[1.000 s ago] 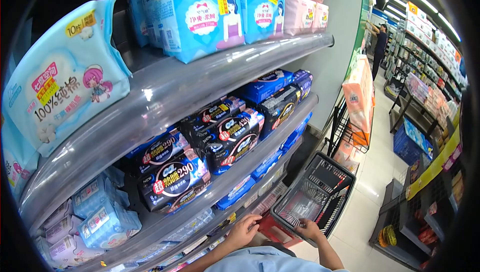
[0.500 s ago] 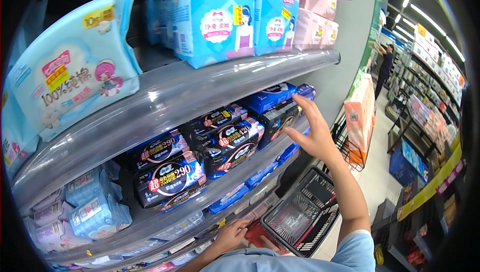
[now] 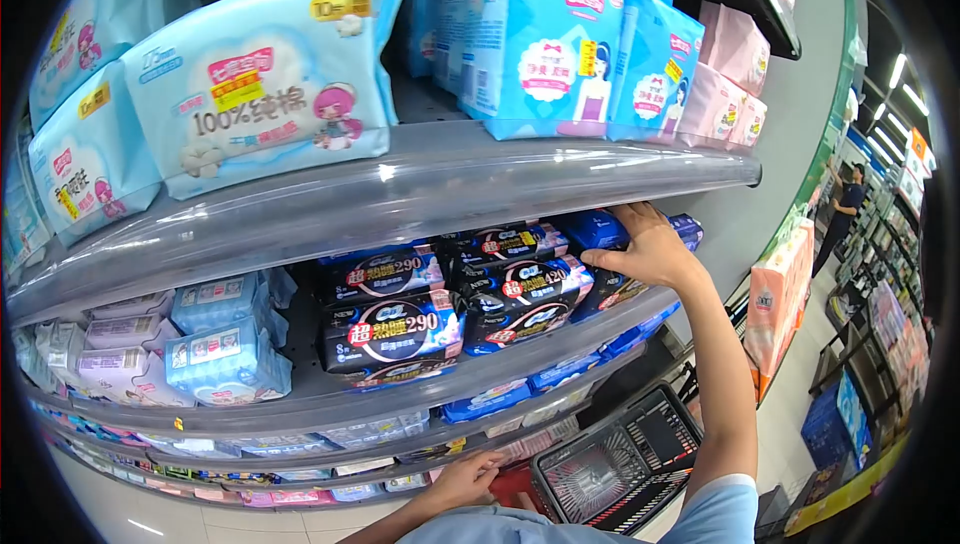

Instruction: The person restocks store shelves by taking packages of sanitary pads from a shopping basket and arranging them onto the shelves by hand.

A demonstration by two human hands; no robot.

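My right hand (image 3: 650, 249) reaches into the second shelf, its fingers over a blue pack (image 3: 597, 230) on top of the dark packs at the right end. Thumb and fingers are spread around this pack; the fingertips are partly hidden. Left of it stand black packs marked 420 (image 3: 528, 289) and 290 (image 3: 392, 332). Low in the view, my left hand (image 3: 465, 481) is by the red part (image 3: 515, 489) of a black shopping basket (image 3: 610, 474), its fingers curled; what they hold, if anything, is hidden.
Light blue packs (image 3: 270, 94) and pink packs (image 3: 712, 104) fill the upper shelf, whose clear front rail (image 3: 400, 189) runs above my right hand. Pale blue and lilac packs sit at lower left. A person (image 3: 845, 209) stands far down the aisle at right.
My right hand has moved in from in front of the shelf onto the blue pack. The view has shifted left, and shelves and basket appear further right. My left hand stays low.
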